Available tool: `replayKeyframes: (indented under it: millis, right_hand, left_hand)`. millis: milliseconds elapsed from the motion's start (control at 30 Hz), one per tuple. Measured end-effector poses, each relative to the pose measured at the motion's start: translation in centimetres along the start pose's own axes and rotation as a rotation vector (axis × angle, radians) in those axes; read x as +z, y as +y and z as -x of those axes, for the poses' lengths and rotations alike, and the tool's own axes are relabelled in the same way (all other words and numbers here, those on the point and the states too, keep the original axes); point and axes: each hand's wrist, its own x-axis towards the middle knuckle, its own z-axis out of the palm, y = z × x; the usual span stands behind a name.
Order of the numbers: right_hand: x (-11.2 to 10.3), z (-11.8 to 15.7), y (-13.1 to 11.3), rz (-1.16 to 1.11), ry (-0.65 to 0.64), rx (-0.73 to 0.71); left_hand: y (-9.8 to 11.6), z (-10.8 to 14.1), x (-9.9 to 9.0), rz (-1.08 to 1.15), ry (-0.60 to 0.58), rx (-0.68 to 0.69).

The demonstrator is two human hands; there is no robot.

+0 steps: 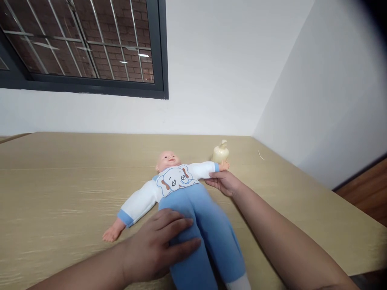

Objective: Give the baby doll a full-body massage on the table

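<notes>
A baby doll (181,197) lies on its back on the table (75,177), head to the far side and arms spread. It wears a white top with an elephant face and blue trousers. My left hand (163,241) rests on the doll's trouser leg, fingers stretched out and apart. At the doll's white sleeve, near the blue cuff, my right hand (223,182) has its thumb on top and its fingers underneath. Just behind that cuff stands a cream-coloured bottle-like object (221,153) with a spout-shaped top, partly hidden by the doll's hand.
A thin pale strand (261,155) lies on the table at the right. White walls (211,72) meet behind the table's far right corner. At the upper left is a dark-framed window (161,60) with metal bars and bricks beyond. Brown wood (369,193) shows past the right edge.
</notes>
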Motion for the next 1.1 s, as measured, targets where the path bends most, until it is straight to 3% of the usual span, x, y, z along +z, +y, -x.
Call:
replayKeyframes:
  millis: [233,333,467,567,833,1100]
  right_hand:
    - [1.0,0.1,0.2,-0.013,0.070,-0.077]
    - [1.9,0.6,0.2,0.057,0.126,-0.285]
    - [3.1,1.8,0.6,0.453,0.271,-0.693]
    - [4.2,3.1,1.0,0.632,0.328,-0.780]
    - [5.2,4.0,1.2,1.181,0.066,-0.985]
    - [5.0,3.8,1.0,1.340,-0.034,-1.022]
  left_hand:
    - [-0.2,0.2,-0.1,0.060,0.025,-0.043]
    - [-0.9,0.5,-0.6,0.123,0.067,-0.073]
    - [-1.9,0.9,-1.1,0.241,0.132,-0.185]
    - [-2.3,0.7,-1.1,0.404,0.173,-0.263]
    - [-3.0,-0.4,0.3,0.702,0.236,-0.400]
    - [-3.3,-0.5,1.1,0.717,0.242,-0.422]
